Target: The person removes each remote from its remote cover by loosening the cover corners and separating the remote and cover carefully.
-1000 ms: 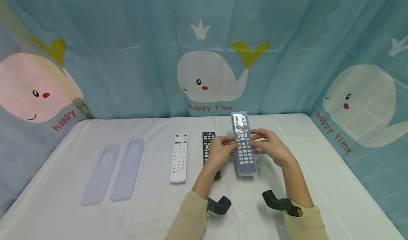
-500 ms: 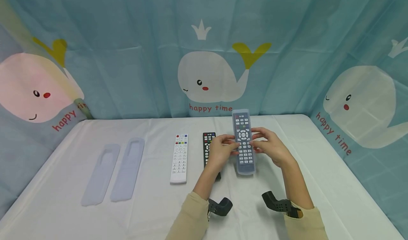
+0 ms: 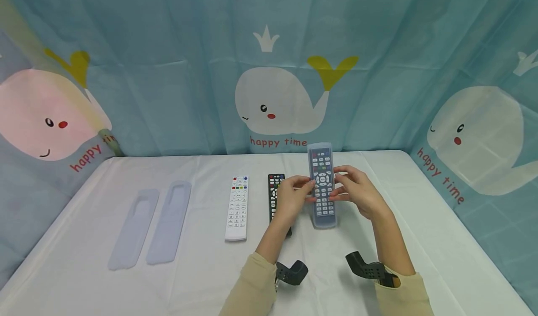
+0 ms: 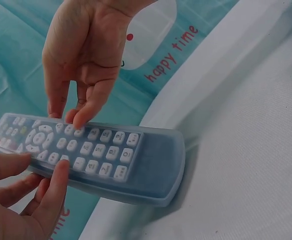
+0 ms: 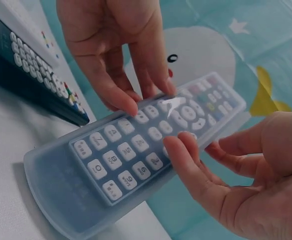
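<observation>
Sleeved remote (image 3: pixel 322 187), inside translucent cover, pinched by both hands

White-clothed table (image 3: pixel 84 241), teal whale-print curtain (image 3: pixel 168 73) behind, even light

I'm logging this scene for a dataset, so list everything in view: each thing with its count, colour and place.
Covered remote: one, dark with grey buttons inside a translucent sleeve, held up between both hands, its near end by the table.
Black remote: one, black, lying on the table, partly behind the left hand.
White remote: one, white with coloured top buttons, lying left of the black one.
Empty sleeves: two, translucent pale blue, side by side at the table's left.
Table: one, white cloth.
Backdrop: one, teal with whales and "happy time".
Left hand: pinches the covered remote's left edge.
Right hand: pinches its right edge.
Wrist mounts: two, black, at beige sleeves.
</observation>
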`<state>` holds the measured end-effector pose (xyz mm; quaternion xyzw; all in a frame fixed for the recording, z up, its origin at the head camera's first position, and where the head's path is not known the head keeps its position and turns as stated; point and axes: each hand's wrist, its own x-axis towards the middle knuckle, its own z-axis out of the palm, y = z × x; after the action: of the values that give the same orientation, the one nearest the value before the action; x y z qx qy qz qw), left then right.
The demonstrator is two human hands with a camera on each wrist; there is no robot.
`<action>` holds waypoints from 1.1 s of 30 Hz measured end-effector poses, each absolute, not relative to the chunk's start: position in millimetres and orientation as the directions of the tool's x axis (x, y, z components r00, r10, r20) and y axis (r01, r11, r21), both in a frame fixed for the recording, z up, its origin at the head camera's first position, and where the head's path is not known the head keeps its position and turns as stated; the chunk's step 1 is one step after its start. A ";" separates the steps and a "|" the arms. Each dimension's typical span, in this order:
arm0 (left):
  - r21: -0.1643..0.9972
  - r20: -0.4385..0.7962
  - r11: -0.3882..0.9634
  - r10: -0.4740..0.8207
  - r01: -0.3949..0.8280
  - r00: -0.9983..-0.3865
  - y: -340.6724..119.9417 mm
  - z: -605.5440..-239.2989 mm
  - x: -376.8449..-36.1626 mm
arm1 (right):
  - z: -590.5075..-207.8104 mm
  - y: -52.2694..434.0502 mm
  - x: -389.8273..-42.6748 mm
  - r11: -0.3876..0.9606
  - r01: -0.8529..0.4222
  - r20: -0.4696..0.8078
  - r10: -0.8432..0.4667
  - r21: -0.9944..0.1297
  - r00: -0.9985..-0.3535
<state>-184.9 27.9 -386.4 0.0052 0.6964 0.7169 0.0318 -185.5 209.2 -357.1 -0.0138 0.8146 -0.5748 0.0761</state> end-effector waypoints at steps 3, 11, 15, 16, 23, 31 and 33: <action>0.999 -0.048 -0.022 0.052 -0.049 -0.997 27.8 -384.7 -184.4 | -355.1 208.6 -185.2 0.325 0.080 -0.120 -0.102 -0.942 -0.988; 0.999 -0.046 -0.020 0.053 -0.047 -0.998 28.0 -378.8 -182.7 | -349.5 206.6 -182.7 0.318 0.080 -0.114 -0.090 -0.945 -0.989; 0.999 -0.036 -0.029 0.048 -0.037 -0.998 28.2 -375.5 -182.0 | -346.7 206.0 -181.7 0.315 0.074 -0.108 -0.089 -0.946 -0.990; 0.999 -0.032 -0.032 0.047 -0.033 -0.998 28.2 -374.8 -181.7 | -346.0 205.9 -181.4 0.314 0.071 -0.105 -0.091 -0.947 -0.990; 0.999 0.016 -0.040 0.033 0.015 -0.999 28.8 -371.4 -179.9 | -342.8 204.9 -180.1 0.291 0.042 -0.073 -0.099 -0.956 -0.992; 0.997 0.033 -0.068 0.013 0.032 -0.999 29.7 -369.4 -181.2 | -341.8 204.7 -178.3 0.248 0.006 -0.036 -0.118 -0.969 -0.992; 0.996 0.033 -0.079 0.014 0.032 -0.999 29.5 -368.9 -181.2 | -341.7 204.8 -178.0 0.244 -0.003 -0.029 -0.126 -0.970 -0.992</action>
<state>-181.2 29.5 -368.9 0.0171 0.6785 0.7344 -0.0060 -178.0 204.8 -341.7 -0.0407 0.7870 -0.6136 0.0502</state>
